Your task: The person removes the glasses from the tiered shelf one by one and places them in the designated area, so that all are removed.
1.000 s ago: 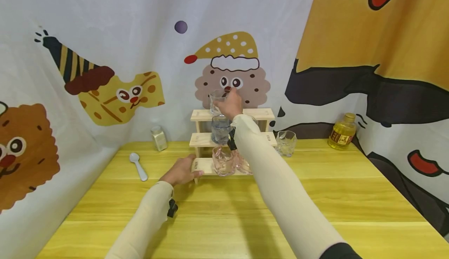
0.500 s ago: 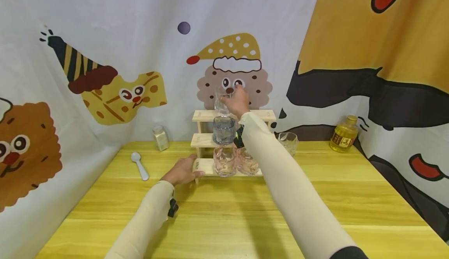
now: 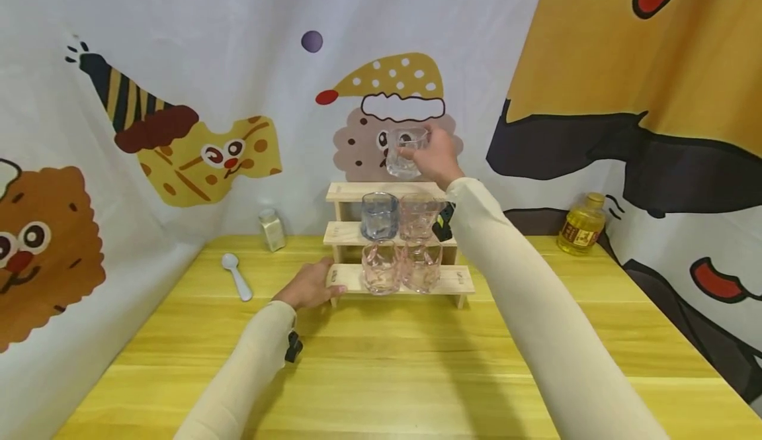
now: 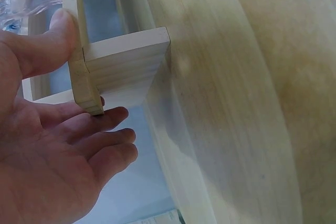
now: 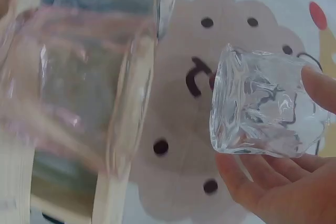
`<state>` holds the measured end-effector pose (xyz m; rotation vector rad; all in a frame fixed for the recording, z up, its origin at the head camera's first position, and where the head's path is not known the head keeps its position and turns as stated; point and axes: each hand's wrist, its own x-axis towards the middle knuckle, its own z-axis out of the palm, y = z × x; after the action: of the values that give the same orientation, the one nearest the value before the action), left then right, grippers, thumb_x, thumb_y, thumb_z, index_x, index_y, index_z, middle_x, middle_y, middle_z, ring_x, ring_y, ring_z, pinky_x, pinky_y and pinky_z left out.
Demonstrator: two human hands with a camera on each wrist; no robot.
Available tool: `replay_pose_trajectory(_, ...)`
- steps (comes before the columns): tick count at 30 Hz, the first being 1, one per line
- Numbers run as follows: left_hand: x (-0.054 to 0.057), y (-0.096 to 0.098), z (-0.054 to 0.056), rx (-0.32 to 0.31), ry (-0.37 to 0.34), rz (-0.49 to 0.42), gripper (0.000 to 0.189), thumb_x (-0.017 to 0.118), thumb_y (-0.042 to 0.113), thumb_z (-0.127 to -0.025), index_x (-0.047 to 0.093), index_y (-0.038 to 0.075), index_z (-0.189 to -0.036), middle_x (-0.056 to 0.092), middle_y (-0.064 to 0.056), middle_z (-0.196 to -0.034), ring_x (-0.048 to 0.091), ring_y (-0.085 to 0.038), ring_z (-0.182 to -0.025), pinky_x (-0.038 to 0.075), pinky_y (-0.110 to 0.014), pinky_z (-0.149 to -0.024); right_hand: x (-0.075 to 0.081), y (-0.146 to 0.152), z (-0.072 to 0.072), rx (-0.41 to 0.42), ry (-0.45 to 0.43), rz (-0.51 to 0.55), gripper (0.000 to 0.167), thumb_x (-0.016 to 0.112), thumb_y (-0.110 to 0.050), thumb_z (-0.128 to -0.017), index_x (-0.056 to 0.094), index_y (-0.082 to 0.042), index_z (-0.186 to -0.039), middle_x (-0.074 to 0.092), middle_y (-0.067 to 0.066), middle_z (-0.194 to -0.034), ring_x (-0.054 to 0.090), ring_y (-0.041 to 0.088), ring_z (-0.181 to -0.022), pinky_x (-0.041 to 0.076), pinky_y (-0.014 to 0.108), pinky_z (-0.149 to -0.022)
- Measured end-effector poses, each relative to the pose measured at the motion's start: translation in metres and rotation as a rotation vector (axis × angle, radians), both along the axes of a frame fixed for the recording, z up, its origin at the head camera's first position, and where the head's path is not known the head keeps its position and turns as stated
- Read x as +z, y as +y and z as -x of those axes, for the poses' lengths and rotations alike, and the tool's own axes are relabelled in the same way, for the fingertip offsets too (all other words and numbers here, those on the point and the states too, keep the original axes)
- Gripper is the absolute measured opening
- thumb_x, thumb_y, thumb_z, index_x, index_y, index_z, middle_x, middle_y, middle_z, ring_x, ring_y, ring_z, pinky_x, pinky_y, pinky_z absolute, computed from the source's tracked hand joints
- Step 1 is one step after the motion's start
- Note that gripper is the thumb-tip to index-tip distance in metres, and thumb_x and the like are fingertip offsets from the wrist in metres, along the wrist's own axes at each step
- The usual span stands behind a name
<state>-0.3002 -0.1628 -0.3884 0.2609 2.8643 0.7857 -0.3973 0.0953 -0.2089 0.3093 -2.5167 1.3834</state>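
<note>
A three-tier wooden display rack stands on the table. My left hand holds the left end of its lowest tier, the thumb on the board and the fingers round its end. Above the top tier, my right hand grips a clear drinking glass by its sides, apart from the board; it hangs sideways in the right wrist view. On the middle tier a bluish glass is beside a pinkish glass. Two pink glasses sit side by side on the lowest tier.
A grey-white spoon and a small lidded jar are left of the rack on the wooden table. An oil bottle stands at the back right. A printed cloth hangs close behind the rack.
My right hand has lifted the clear glass off the top tier and moved it rightward. Its sleeve now hides the clear glass seen earlier right of the rack. My left hand keeps its hold.
</note>
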Motion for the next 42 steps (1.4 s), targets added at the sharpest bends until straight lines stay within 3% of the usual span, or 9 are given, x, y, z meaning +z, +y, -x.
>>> replay_pose_trajectory(6,-0.001,0.0,0.0,0.008,0.012,0.0,0.071,0.066,0.031,-0.098,0.034,0.001,-0.153,0.054,-0.031,-0.141,0.053,-0.046,-0.131,0.044,-0.058,-0.11,0.004,0.029,-0.002,-0.009,0.015,-0.002,0.075,0.072,-0.027,-0.094,0.032,-0.011,-0.156,0.038,0.014,-0.159,0.042,0.032,-0.143,0.044,0.048,-0.113)
replay_pose_trajectory(11,-0.001,0.0,-0.001,0.009,0.016,-0.006,0.071,0.066,0.031,-0.098,0.034,0.0,-0.153,0.051,-0.032,-0.144,0.05,-0.047,-0.133,0.042,-0.059,-0.111,0.002,0.06,-0.009,-0.057,-0.014,-0.04,0.083,0.069,-0.033,-0.095,0.023,-0.012,-0.16,0.031,0.019,-0.162,0.04,0.036,-0.144,0.043,0.052,-0.113)
replay_pose_trajectory(16,0.0,0.003,-0.001,-0.006,0.04,-0.003,0.069,0.068,0.03,-0.097,0.037,-0.001,-0.151,0.057,-0.032,-0.137,0.055,-0.047,-0.128,0.045,-0.058,-0.108,-0.002,0.093,-0.013,-0.117,-0.021,-0.045,0.083,0.07,-0.031,-0.095,0.023,-0.011,-0.16,0.031,0.022,-0.162,0.041,0.04,-0.143,0.042,0.056,-0.113)
replay_pose_trajectory(26,-0.004,0.001,-0.001,0.012,0.035,-0.008,0.072,0.069,0.03,-0.096,0.035,-0.001,-0.152,0.057,-0.031,-0.136,0.056,-0.046,-0.126,0.046,-0.058,-0.108,-0.018,0.144,-0.016,-0.2,-0.022,-0.029,0.085,0.07,-0.029,-0.095,0.021,-0.007,-0.16,0.038,0.024,-0.158,0.039,0.042,-0.144,0.042,0.056,-0.113)
replay_pose_trajectory(33,-0.003,0.003,0.0,0.023,0.031,-0.01,0.07,0.069,0.031,-0.095,0.037,0.002,-0.151,0.063,-0.026,-0.128,0.061,-0.04,-0.118,0.049,-0.056,-0.104,-0.031,0.172,-0.02,-0.253,-0.041,-0.033,0.086,0.068,-0.032,-0.096,0.019,-0.006,-0.161,0.03,0.027,-0.161,0.034,0.046,-0.146,0.039,0.059,-0.114)
replay_pose_trajectory(42,-0.004,0.002,-0.001,0.021,0.015,-0.013,0.073,0.067,0.031,-0.097,0.033,0.001,-0.153,0.052,-0.03,-0.144,0.051,-0.047,-0.133,0.042,-0.058,-0.112,-0.049,0.193,-0.022,-0.239,-0.051,-0.028,0.086,0.067,-0.024,-0.096,0.015,-0.001,-0.16,0.027,0.032,-0.16,0.034,0.048,-0.144,0.038,0.06,-0.114)
